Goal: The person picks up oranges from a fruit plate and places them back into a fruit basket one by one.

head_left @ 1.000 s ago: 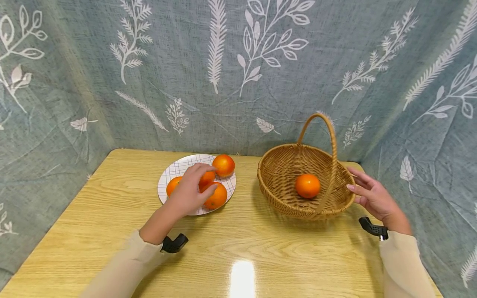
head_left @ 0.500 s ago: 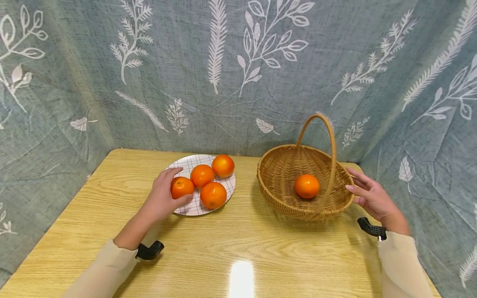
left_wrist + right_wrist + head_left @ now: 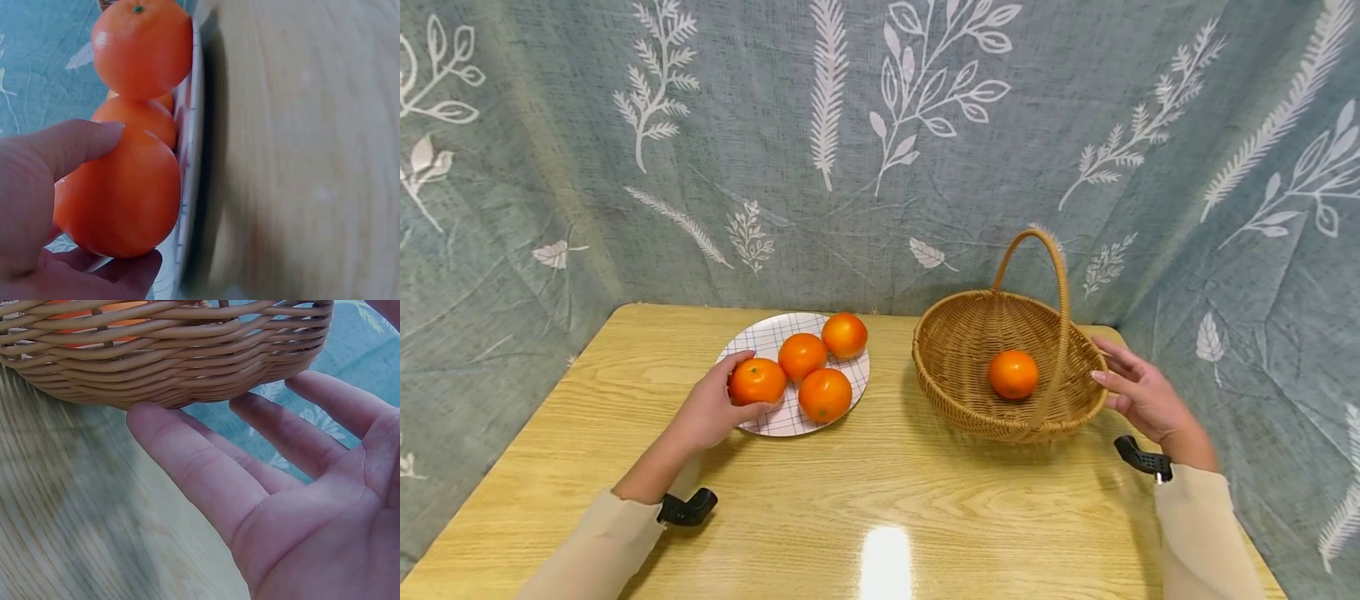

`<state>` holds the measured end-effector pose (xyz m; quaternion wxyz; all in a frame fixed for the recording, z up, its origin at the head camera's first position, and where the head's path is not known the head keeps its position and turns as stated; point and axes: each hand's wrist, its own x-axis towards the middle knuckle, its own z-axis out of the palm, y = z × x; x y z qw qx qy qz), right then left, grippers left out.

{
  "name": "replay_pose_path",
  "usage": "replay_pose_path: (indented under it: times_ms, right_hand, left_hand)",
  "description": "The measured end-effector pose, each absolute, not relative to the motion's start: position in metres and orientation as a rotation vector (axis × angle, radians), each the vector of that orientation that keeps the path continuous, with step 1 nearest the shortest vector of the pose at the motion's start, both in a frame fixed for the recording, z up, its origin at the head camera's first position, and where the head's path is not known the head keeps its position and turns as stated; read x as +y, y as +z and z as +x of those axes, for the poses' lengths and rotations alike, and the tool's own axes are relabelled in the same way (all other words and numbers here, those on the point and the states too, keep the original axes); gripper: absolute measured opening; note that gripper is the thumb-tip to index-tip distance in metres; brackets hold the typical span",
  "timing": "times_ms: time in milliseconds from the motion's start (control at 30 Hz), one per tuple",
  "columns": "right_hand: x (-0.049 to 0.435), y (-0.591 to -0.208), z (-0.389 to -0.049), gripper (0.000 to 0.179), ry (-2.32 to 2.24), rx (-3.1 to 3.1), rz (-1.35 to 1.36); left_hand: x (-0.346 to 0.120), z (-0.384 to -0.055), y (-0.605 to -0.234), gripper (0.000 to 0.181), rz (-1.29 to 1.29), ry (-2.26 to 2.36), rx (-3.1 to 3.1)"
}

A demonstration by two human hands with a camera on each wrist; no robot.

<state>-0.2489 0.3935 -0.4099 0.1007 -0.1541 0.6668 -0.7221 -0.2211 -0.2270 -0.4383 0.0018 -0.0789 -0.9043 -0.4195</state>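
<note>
At the left, a round plate (image 3: 769,333) with a checked pattern bears several oranges. My left hand (image 3: 711,408) holds the leftmost orange (image 3: 757,382), its thumb on one side and its fingers round the other. From the left wrist view, the thumb (image 3: 81,144) lies across this held orange (image 3: 125,194), and the plate's rim is close beside it. To the right stands a wicker basket (image 3: 955,325) with a tall handle and one orange (image 3: 1013,374) inside. My right hand (image 3: 1157,404) touches the basket's right side with its fingers extended; the fingertips meet the weave (image 3: 169,387).
The plate also carries a front orange (image 3: 825,396), a middle orange (image 3: 802,357) and a back orange (image 3: 845,335). A wooden table (image 3: 820,500) lies under everything. Grey-blue leaf-patterned cloth (image 3: 790,208) hangs behind and at both sides.
My left hand has moved left from above the middle of the plate to the leftmost orange and closed round it. The right hand stays at the basket. The head view has shifted slightly.
</note>
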Motion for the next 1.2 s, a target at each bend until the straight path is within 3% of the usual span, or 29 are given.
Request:
replay_pose_path:
  times_ms: [533, 1200]
  right_hand:
    - [0.4, -0.413, -0.253, 0.063, -2.129, 1.907, -0.51]
    - [0.402, -0.41, -0.255, 0.064, -2.129, 1.787, -0.559]
  left_hand:
    - [-0.206, -0.226, -0.395, 0.085, -0.349, -1.345, -2.711]
    - [-0.125, -0.251, -0.357, 0.082, -0.595, -1.557, -2.664]
